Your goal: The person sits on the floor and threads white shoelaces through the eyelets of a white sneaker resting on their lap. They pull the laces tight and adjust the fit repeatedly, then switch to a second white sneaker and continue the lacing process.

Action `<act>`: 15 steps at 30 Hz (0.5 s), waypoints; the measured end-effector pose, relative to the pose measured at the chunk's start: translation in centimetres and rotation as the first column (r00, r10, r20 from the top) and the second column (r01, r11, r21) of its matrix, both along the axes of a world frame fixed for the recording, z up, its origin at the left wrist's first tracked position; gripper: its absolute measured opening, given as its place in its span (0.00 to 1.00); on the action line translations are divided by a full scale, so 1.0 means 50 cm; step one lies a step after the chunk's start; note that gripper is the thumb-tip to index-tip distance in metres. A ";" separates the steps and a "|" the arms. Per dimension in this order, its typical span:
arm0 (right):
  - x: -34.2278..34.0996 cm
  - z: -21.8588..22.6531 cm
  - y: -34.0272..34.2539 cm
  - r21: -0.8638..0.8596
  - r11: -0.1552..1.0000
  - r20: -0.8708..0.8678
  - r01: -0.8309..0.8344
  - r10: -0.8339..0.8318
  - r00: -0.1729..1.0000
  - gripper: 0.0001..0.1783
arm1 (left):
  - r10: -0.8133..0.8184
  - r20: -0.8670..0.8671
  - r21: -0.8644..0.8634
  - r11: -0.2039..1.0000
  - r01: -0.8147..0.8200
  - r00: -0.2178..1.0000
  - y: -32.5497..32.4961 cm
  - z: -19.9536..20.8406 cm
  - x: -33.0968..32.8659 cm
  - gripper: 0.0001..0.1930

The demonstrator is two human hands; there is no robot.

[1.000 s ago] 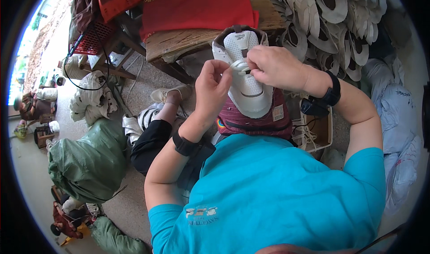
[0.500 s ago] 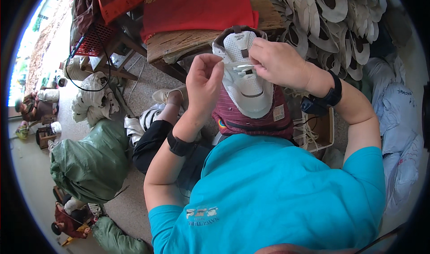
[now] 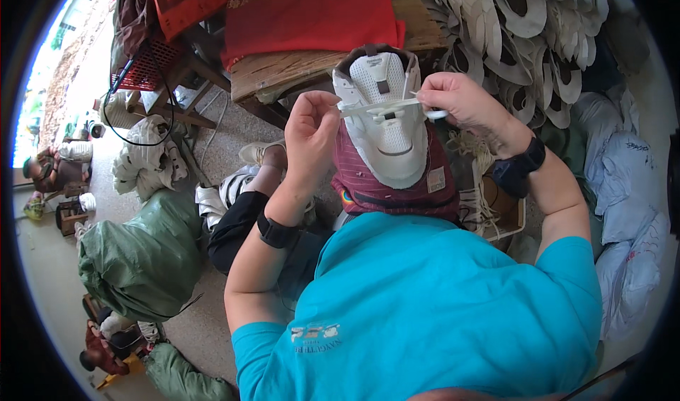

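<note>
One shoe [image 3: 391, 138], at one o'clock in the head view! Left hand [image 3: 309, 133] and right hand [image 3: 467, 107] pinch one lace [image 3: 368, 108], stretched across its tongue [image 3: 368, 74]; beneath, partly blocked, one maroon cloth [image 3: 350, 162]. Uppers [image 3: 520, 40] crowd two o'clock, uncountable; one box [image 3: 506, 201] at three, one green bag [image 3: 142, 252] at eight.

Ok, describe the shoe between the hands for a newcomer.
Find the wooden table under the red cloth, top centre. At its near right edge, over maroon striped fabric, is the white shoe, toe pointing down-frame. Unlike the beige pieces stacked upper right, it has a lace stretched across it.
</note>
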State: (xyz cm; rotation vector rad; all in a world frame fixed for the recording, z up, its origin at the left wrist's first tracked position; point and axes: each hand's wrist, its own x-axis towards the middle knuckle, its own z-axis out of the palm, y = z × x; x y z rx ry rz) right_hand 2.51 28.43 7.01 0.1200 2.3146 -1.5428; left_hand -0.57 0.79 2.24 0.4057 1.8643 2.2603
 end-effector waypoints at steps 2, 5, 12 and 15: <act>0.010 -0.002 0.019 0.534 0.845 -0.357 0.011 0.214 0.909 0.05 | -0.004 -0.037 -0.145 0.989 -0.001 0.999 -0.012 -0.009 -0.004 0.08; 0.005 0.014 0.023 0.533 0.827 -0.610 0.178 0.230 0.759 0.10 | 0.017 -0.231 -0.432 0.894 -0.118 0.973 -0.018 0.003 -0.012 0.09; -0.076 0.048 -0.001 0.719 0.641 -0.456 -0.268 0.727 0.514 0.18 | -0.571 -0.588 -0.736 0.672 -0.085 0.573 0.005 0.097 -0.090 0.12; -0.089 0.048 0.003 0.745 0.592 -0.384 -0.308 0.758 0.527 0.16 | -0.640 -0.522 -0.815 0.570 -0.107 0.564 -0.012 0.112 -0.114 0.11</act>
